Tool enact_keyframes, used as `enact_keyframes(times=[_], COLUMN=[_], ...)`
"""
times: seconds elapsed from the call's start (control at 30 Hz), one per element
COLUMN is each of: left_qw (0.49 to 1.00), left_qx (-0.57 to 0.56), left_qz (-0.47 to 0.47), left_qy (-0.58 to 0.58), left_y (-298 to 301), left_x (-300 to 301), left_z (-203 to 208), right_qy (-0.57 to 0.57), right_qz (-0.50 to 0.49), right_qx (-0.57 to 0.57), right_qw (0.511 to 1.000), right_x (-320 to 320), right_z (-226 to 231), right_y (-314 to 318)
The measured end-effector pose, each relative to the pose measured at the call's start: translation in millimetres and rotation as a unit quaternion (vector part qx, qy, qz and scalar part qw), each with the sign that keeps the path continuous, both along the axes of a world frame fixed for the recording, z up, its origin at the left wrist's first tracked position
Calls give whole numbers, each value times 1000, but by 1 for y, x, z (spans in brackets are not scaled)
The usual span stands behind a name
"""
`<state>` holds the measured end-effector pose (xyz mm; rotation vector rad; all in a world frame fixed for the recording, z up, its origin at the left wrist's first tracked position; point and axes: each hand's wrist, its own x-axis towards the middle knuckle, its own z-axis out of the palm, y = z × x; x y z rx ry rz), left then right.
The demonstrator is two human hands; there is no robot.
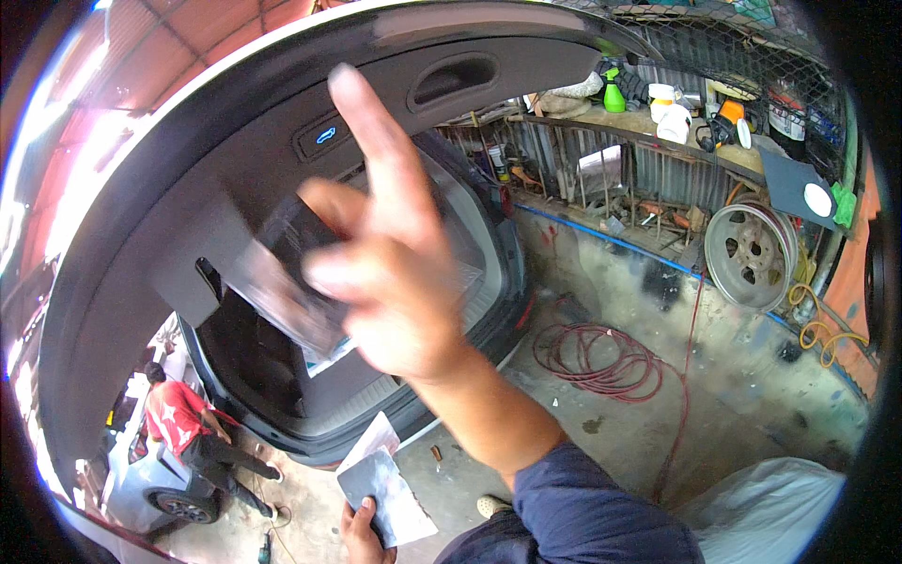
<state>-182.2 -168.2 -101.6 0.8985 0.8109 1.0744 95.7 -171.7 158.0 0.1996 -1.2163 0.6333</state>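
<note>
My right hand [395, 282] is raised in front of the inside of a car's lifted tailgate [254, 122], blurred by motion. Its index finger stretches upward and the other fingers are partly bent, with nothing visibly held. The fingertip appears beside a small panel with a lit blue car symbol [326, 135]; whether it touches the trim cannot be told. Low in the view, my left hand [365, 534] pinches grey and white sheets of paper [381, 489] between thumb and fingers. Behind my right hand lies the open cargo area [348, 414], partly hidden.
A person in a red shirt [178, 414] stands by a silver car [136, 479] at lower left. A coiled red hose [601, 362] lies on the concrete floor. To the right are a wheel rim [752, 256] and a shelf with a green spray bottle [613, 94].
</note>
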Motion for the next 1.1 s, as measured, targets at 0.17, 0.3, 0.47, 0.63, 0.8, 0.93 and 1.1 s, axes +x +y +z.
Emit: enact_keyframes(times=[0.17,0.3,0.47,0.63,0.8,0.93,1.1], left_qw=[999,997,969,913,889,883,887], left_qx=[13,-14,-45,-130,-176,-202,-219], left_qz=[-25,-73,-241,-385,-422,-423,-407], left_qy=[-21,-33,-17,-29,-14,1,10], left_y=[4,29,40,57,68,79,94], left_x=[17,20,48,31,0,-30,-47], left_z=[19,14,26,19,9,-3,-22], right_qy=[-154,-217,-292,-425,-452,-472,-465], right_qz=[-80,-138,-194,-349,-358,-358,-354], right_qx=[-233,-389,-502,-489,-489,-504,-525], right_qw=[957,885,791,677,654,629,619], right_x=[43,52,-3,-53,-93,-127,-150], right_z=[-113,-208,-246,-235,-233,-254,-283], right_y=[-43,-86,-139,-144,-128,-115,-107])
